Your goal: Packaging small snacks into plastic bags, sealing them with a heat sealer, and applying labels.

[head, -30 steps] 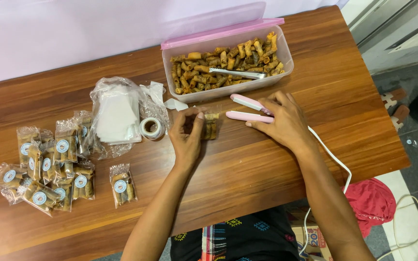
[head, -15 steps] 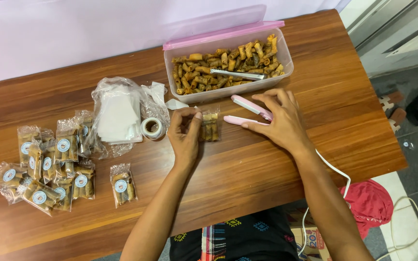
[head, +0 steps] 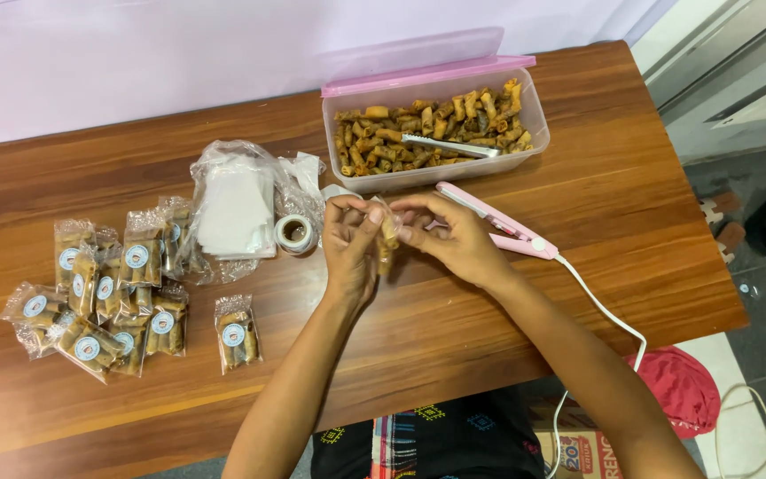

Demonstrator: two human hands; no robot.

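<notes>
Brown wooden table fills the view. Right over its middle, the left hand and right hand pinch one small clear snack bag between their fingertips. Just right of the bag lies a pink heat sealer. Behind it sits a clear tub of fried rolls. Far left are filled snack packets.
</notes>
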